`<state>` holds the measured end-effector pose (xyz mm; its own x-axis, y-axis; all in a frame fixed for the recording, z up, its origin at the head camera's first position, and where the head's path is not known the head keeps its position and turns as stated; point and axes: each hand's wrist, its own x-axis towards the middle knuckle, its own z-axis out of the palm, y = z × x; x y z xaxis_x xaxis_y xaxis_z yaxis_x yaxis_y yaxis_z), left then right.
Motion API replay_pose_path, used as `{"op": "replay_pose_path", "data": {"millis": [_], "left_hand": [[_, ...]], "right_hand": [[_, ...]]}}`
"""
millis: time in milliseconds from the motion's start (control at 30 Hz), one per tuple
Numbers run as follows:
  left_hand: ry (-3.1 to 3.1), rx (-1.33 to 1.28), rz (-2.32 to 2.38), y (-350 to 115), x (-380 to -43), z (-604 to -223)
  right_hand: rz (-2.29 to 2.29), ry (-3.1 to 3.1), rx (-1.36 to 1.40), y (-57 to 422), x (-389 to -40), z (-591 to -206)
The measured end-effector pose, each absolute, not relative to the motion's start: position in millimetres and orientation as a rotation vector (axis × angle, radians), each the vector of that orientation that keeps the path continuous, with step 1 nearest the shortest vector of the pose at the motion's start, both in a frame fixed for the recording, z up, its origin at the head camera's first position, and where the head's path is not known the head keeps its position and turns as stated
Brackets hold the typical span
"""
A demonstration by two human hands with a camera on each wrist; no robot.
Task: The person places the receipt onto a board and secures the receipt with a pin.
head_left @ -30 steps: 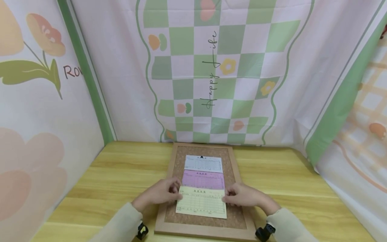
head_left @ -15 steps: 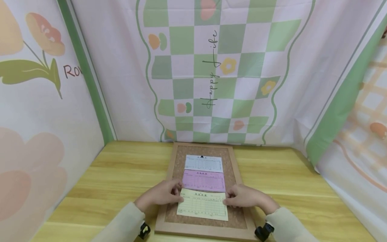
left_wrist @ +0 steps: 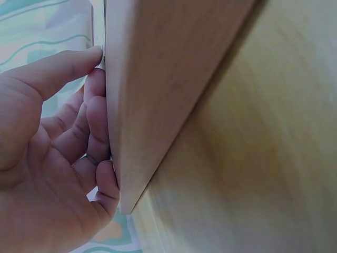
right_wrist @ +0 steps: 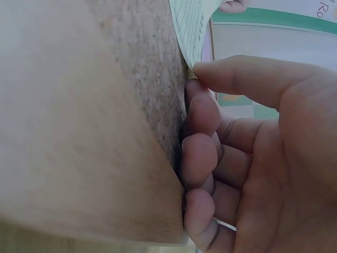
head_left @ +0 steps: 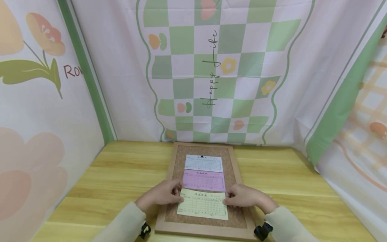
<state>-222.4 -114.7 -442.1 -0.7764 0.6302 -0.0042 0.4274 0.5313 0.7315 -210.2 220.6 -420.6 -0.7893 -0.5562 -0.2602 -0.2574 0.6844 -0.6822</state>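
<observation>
A yellow printed paper form [head_left: 202, 205] lies over the lower part of a wood-framed cork board [head_left: 205, 230]. My left hand [head_left: 163, 193] pinches its left edge between thumb and fingertips. At the opposite edge, the thumb and index finger of my right hand [head_left: 244, 195] pinch the same sheet; the right wrist view shows the form's corner [right_wrist: 190, 37] rising off the cork there. Just above it is a pink form [head_left: 204, 180], and beyond that a pale blue form [head_left: 203, 163] with a small black clip or pin [head_left: 202, 156] at its top edge.
The board rests on a yellow wood-grain table [head_left: 127, 168], its far end near a checkered curtain [head_left: 208, 84]. More printed cloth hangs at left and right. Black straps [head_left: 263, 231] circle both wrists.
Both hands have drawn the yellow form slightly toward the body, uncovering the pink form's lower edge. Over the last half second hands and form have hardly moved.
</observation>
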Motion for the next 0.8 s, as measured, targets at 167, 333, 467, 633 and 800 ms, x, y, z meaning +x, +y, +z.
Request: {"op": "replay_pose_path", "data": {"millis": [167, 333, 467, 633, 800], "left_hand": [[2.514, 0.874, 1.102, -113.4, -222.2, -443.1], [2.514, 0.884, 1.106, -115.2, -220.7, -443.6], [2.509, 0.935, 1.083, -118.0, -220.5, -444.1], [2.49, 1.026, 1.039, -122.7, -221.0, -442.7], [2.476, 1.059, 1.016, -126.6, -219.7, -440.0]], "right_hand": [[-0.888, 2.454, -0.622, 220.8, -209.5, -420.0], [-0.886, 2.462, -0.625, 219.3, -207.8, -419.1], [-0.888, 2.459, -0.621, 218.3, -207.9, -419.5], [-0.89, 2.461, -0.613, 219.0, -208.1, -419.5], [-0.889, 2.462, -0.609, 219.6, -208.4, -419.7]]}}
